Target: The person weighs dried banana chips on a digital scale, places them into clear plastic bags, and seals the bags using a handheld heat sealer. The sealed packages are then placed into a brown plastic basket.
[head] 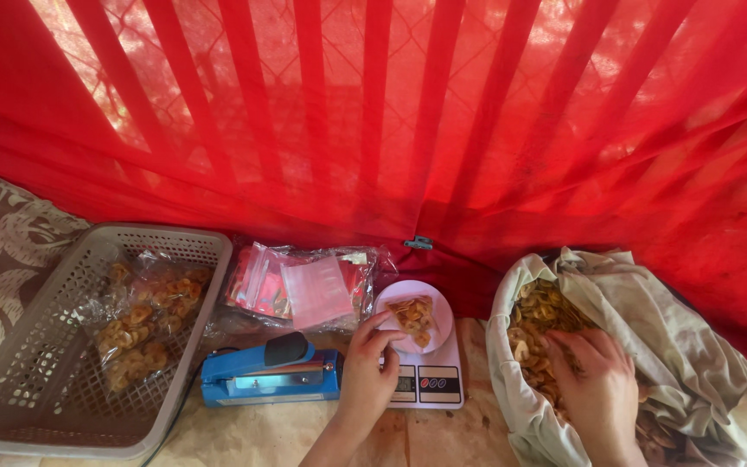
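Observation:
My left hand (367,367) rests over a white kitchen scale (432,385), its fingertips touching a small clear bag of chips (413,315) that lies on the scale's round white pan (439,304). My right hand (596,380) reaches down into a big cloth sack (702,363) full of yellow fried chips (539,313), with the fingers buried among them; whether they hold any is hidden.
A blue heat sealer (265,372) lies left of the scale. Behind it sits a pile of empty clear bags (304,290). A grey plastic basket (28,363) at left holds filled chip bags (144,324). A red curtain (408,112) hangs across the back.

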